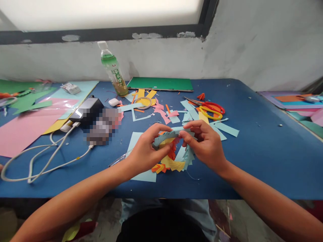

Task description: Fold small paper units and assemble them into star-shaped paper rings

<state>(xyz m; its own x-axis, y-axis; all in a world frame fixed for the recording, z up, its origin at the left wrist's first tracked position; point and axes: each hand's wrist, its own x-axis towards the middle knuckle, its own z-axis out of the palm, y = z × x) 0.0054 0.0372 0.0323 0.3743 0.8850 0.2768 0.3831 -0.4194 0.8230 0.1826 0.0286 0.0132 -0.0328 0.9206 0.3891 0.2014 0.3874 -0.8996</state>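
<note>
At the counter's (264, 161) front middle, the left hand (150, 146) and right hand (207, 144), nearly closed, pinch a folded-paper chain (178, 165), partly covering it. The counter's right side leaves more room than its left, where a cable (78, 158) sprawls; a pixelated object (103, 127) there is unreadable.

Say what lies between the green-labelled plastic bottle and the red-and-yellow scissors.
The head view shows yellow paper strips, a thin beige ring, pink paper scraps and light-blue paper strips there.
</note>
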